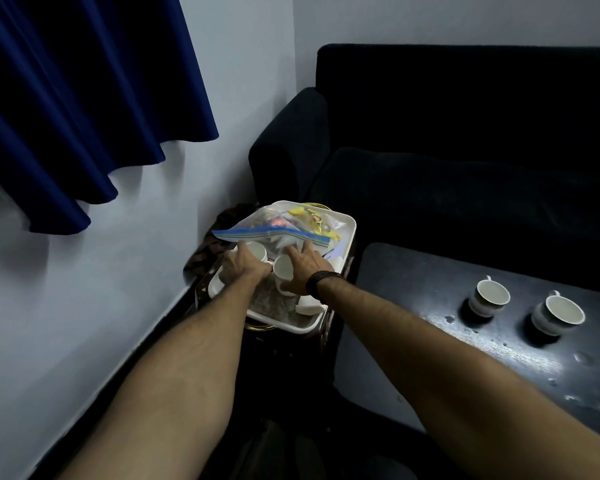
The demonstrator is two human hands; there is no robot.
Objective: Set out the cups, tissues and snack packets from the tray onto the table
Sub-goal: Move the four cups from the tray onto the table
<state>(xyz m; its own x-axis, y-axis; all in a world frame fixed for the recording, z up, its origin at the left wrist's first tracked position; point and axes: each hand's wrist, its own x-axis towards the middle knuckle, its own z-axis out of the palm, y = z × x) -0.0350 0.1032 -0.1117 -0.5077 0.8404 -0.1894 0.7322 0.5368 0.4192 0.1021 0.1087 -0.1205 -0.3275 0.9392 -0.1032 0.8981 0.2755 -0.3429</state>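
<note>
A white tray [350, 226] sits on a small stand in the corner. It holds a clear zip bag with a blue seal [274, 233], yellow snack packets [312, 218] and white cups. My left hand [241, 266] is closed around one white cup [258, 250] in the tray. My right hand [303, 271] grips a second white cup [283, 270] beside it. Two white cups [492, 295] [561, 311] stand on the dark table [499, 344] to the right. Tissues [310, 306] show at the tray's near right corner.
A dark sofa [465, 150] stands behind the table and tray. A blue curtain [77, 109] hangs at the left over a pale wall. The dark table has glossy wet-looking spots. A patterned cloth [212, 244] lies left of the tray.
</note>
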